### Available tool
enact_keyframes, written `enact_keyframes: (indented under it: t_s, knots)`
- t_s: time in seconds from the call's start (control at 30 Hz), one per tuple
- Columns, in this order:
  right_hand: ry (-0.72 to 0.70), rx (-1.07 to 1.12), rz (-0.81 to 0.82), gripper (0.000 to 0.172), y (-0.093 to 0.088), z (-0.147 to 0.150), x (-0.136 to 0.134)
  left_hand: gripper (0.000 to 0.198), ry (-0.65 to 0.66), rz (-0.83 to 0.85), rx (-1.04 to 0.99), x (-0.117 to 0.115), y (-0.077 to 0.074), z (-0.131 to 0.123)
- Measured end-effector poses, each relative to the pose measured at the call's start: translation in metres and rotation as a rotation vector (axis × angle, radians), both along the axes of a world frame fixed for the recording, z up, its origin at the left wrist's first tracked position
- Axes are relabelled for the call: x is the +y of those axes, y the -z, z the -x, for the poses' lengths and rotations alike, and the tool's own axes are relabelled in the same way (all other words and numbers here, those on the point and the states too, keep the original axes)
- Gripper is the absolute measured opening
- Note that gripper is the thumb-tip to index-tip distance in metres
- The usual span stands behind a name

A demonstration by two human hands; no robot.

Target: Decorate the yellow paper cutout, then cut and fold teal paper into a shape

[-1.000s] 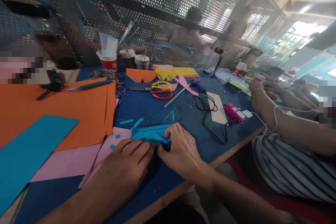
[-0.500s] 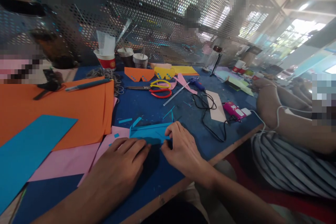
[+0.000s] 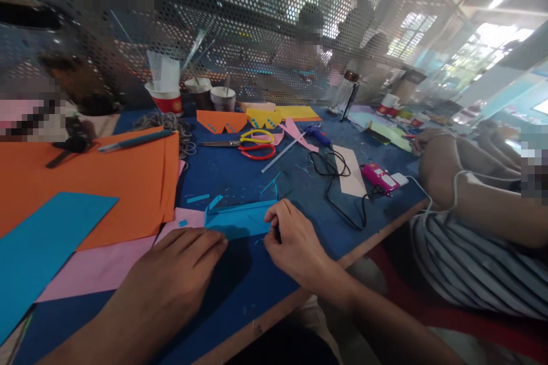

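Observation:
A folded piece of blue paper [image 3: 240, 219] lies on the dark blue tabletop, its two ends turned up. At its right end my right hand [image 3: 293, 239] has thumb and fingers curled in a pinch on the edge. My left hand [image 3: 180, 268] rests palm down by the near left corner, fingers stretched and lying close together; their tips are at the paper's edge. Small blue scraps [image 3: 197, 199] are scattered beyond and beside the paper. Farther back lie scissors [image 3: 257, 145] with one yellow and one red handle.
Orange sheets [image 3: 128, 205], a blue sheet [image 3: 55, 245] and pink paper [image 3: 107, 268] cover the left side. A glue gun [image 3: 319, 134] with a black cord, paper cups [image 3: 165, 100] and cut paper masks [image 3: 221, 122] stand farther back. Another person's arm [image 3: 475, 188] is at right.
My left hand has drawn back a little to the left along the near edge of the blue paper. My right hand keeps its pinch at the right end. The view has shifted slightly.

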State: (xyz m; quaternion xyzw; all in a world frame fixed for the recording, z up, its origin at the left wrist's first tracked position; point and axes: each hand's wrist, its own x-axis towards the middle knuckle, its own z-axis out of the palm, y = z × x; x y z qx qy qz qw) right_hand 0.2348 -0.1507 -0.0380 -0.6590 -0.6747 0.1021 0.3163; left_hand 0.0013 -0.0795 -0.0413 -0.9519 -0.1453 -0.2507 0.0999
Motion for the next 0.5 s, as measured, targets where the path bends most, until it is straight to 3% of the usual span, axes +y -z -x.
enact_keyframes:
  t_s: [0.13, 0.23, 0.33, 0.4, 0.5]
  knots:
    - [0.007, 0.002, -0.126, 0.018, -0.003, 0.000, -0.002, 0.037, -0.013, -0.002, -0.006, 0.000, -0.002, 0.000]
    - [-0.127, -0.025, -0.236, 0.014, -0.005, 0.002, -0.004, 0.034, -0.038, 0.025, -0.026, 0.000, -0.002, -0.002]
    - [-0.223, -0.052, -0.198, 0.010, -0.004, 0.007, -0.003, 0.033, -0.047, 0.069, -0.024, 0.002, 0.002, -0.004]
    - [-0.144, -0.063, -0.126, 0.005, -0.002, 0.011, 0.000, 0.032, -0.055, 0.071, -0.020, 0.002, 0.005, -0.004]
    - [-0.004, -0.091, -0.033, 0.011, 0.001, 0.018, 0.004, 0.031, -0.054, 0.052, -0.014, 0.002, 0.006, -0.005]
